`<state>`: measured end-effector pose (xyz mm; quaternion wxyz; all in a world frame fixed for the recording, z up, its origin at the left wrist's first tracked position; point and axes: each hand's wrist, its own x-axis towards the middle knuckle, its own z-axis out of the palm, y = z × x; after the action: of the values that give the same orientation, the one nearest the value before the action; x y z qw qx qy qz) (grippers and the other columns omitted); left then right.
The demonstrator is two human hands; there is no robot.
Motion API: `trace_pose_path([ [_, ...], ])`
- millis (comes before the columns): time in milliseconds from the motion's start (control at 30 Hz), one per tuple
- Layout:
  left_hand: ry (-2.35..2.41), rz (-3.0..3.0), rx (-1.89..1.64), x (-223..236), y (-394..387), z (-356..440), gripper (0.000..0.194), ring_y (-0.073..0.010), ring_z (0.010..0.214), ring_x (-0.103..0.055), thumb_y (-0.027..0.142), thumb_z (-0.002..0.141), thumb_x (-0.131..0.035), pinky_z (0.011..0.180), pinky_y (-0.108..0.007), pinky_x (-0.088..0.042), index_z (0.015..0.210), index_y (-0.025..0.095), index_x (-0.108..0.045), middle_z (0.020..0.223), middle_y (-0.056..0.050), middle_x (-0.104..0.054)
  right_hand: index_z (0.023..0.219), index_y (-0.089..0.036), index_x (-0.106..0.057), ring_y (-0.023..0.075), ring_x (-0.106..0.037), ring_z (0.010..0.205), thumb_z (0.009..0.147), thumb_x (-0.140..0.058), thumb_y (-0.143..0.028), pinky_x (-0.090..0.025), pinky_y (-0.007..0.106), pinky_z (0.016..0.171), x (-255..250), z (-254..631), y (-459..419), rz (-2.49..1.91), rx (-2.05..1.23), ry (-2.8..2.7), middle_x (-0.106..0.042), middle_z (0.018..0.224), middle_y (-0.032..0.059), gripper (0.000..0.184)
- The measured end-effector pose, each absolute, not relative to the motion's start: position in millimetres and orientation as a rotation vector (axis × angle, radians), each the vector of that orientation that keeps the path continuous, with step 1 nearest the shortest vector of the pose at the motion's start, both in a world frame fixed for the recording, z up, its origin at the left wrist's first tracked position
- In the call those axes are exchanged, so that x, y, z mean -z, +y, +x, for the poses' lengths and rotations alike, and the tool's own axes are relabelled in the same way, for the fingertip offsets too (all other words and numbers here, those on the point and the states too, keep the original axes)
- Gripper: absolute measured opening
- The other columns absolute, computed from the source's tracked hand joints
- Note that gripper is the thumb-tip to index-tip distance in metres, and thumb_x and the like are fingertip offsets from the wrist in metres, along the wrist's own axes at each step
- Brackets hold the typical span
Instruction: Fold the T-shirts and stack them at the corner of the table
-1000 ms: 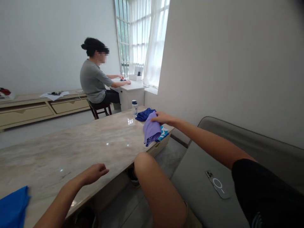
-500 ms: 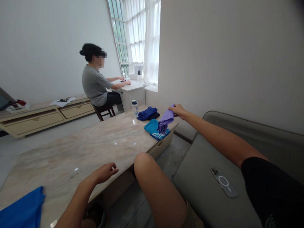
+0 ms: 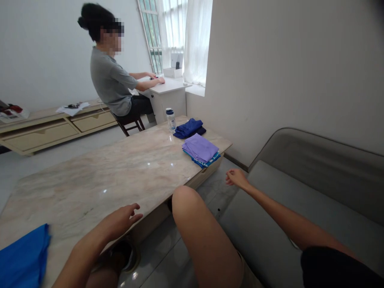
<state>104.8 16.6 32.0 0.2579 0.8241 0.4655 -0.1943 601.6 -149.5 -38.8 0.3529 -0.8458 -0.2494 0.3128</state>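
Note:
A folded purple cloth (image 3: 200, 147) lies on top of a folded turquoise cloth (image 3: 207, 163) with white lettering, at the right end of the marble-topped table (image 3: 90, 180). My right hand (image 3: 237, 178) hangs in the air to the right of this stack, apart from it, its fingers loosely bent and nothing in them. At the table's near edge my left hand (image 3: 123, 220) rests with thumb and fingers apart, holding nothing. Dark blue folded cloths (image 3: 189, 129) lie just behind the purple one. In the lower left corner is a bright blue cloth (image 3: 25, 256), partly out of view.
Behind the cloths stands a clear bottle with a blue and white cap (image 3: 171, 120). A grey sofa (image 3: 288, 192) is on my right. Further back a person (image 3: 112, 76) sits on a stool at a white desk (image 3: 169, 86). A low cabinet (image 3: 45, 134) lines the wall.
My right hand has let go of the purple cloth, which now lies flat on the turquoise one, and has drawn back toward me. My left hand has shifted slightly left.

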Motion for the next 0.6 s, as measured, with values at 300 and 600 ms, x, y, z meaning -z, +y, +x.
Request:
trace_pose_path([
  [300, 1.295, 2.308, 0.553, -45.5, 7.3, 134.6, 0.065, -0.0319, 0.126, -0.075, 0.057, 0.100, -0.043, 0.105, -0.038, -0.056, 0.146, 0.019, -0.068, 0.142, -0.016, -0.076, 0.080, -0.023, -0.070, 0.0222, -0.074, 0.074, 0.108, -0.041, -0.038, -0.054, 0.031, 0.073, 194.6, 592.6, -337.7, -2.239, -0.015, -1.662, -0.078, 0.082, 0.0090, 0.043],
  [600, 1.299, 2.302, 0.549, -56.9, 8.3, 167.4, 0.062, -0.0325, 0.139, -0.066, 0.048, 0.102, -0.046, 0.118, -0.041, -0.048, 0.152, 0.015, -0.063, 0.153, -0.017, -0.069, 0.095, -0.024, -0.085, 0.0256, -0.083, 0.092, 0.102, -0.049, -0.041, -0.066, 0.034, 0.085, 235.1, 603.5, -347.6, -2.113, 0.176, -1.608, -0.086, 0.101, 0.0109, 0.040],
])
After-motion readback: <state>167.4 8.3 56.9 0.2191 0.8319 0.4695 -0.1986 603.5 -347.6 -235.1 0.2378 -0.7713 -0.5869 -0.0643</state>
